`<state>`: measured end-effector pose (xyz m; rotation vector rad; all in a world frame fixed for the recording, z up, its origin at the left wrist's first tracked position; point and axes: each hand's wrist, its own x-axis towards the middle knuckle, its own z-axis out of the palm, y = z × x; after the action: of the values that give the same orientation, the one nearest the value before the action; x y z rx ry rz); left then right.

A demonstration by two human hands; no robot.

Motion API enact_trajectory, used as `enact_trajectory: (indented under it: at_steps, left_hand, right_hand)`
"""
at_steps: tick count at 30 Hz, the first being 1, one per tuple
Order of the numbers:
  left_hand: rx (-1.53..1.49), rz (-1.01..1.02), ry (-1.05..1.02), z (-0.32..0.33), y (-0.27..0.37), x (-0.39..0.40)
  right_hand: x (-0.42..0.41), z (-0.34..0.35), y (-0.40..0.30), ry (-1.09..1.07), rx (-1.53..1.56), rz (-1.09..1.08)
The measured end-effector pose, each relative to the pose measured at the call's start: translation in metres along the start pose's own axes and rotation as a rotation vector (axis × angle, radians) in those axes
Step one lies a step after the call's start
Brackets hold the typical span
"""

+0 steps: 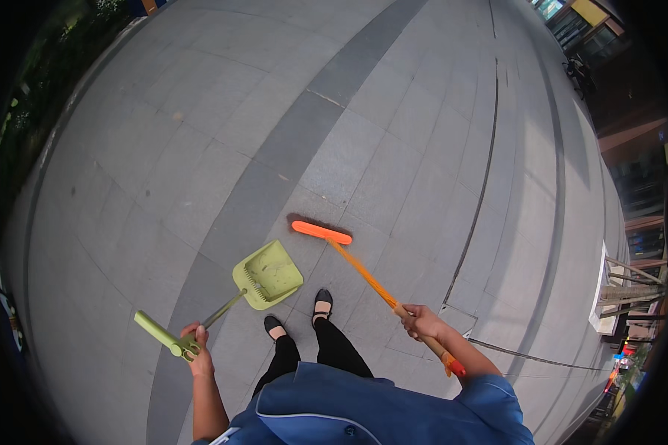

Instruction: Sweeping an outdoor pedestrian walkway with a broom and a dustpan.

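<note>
My left hand (199, 347) grips the upper handle of a green long-handled dustpan (281, 272). Its pan rests at or just above the pavement, left of my feet, with small bits of debris on its floor and a toothed comb along its rear edge. In my right hand (420, 321) is the handle of a broom (367, 275), wrapped in orange and ending in a red cap. The broom's orange head (322, 232) with dark bristles lies on the paving, ahead of and to the right of the pan, apart from it.
Grey stone paving (423, 183) spreads all round, crossed by a darker band (289, 133) and a narrow drain slot (487, 178). Planting (33, 111) borders the left side. Buildings, a parked bicycle (579, 75) and a white planter (598, 300) with a propped trunk stand at right.
</note>
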<state>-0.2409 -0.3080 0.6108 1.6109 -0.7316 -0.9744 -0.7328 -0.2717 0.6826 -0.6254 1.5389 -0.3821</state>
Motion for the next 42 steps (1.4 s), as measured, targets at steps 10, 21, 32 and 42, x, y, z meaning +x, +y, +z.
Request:
enact_trajectory:
  at_steps: [10,21,32,42]
  left_hand:
    - [0.143,0.027,-0.059,-0.008,-0.022,0.020]
    - [0.345,0.229,-0.088,0.001,-0.006,0.026]
    - [0.274,0.176,-0.100,-0.019,-0.025,0.045]
    - [0.302,0.187,-0.192,-0.033,-0.026,0.049]
  right_hand:
    - [0.100,0.006,-0.021,0.281,-0.040,-0.094]
    - [0.049,0.139,0.050,0.159,-0.422,-0.006]
    - [-0.064,0.117,0.064,-0.002,0.212,0.065]
    - [0.038,0.115,0.081,0.247,0.566,0.179]
